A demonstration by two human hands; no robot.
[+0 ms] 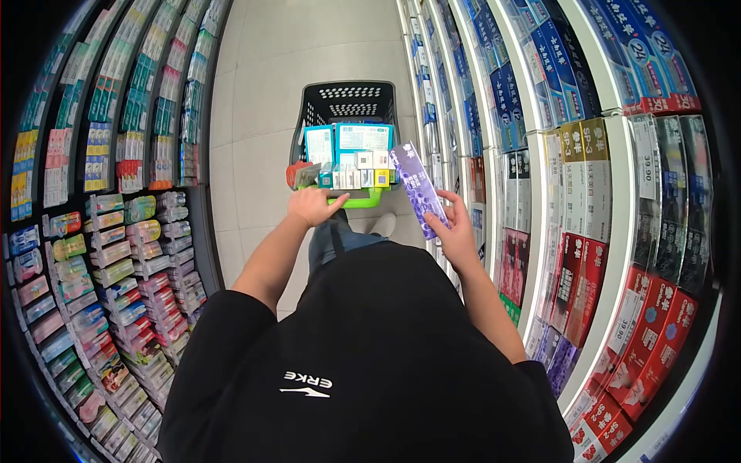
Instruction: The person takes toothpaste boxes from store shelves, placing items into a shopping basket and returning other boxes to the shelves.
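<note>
My right hand (455, 232) grips the lower end of a long purple box (417, 190) with white lettering, held at a tilt to the right of a black basket (347, 91). Fingers closed, my left hand (314, 206) rests on the basket's green handle (363, 202). Inside the basket lie blue-and-white boxes (364, 137), several small white and yellow boxes (353, 178) and a red item (297, 174) at the left side.
Shelves of toothbrush packs (98, 158) and small packaged goods (116, 255) line the left. On the right, lit shelves hold blue boxes (549, 54), red boxes (644, 351) and purple boxes (552, 351). A tiled floor (266, 46) runs between them.
</note>
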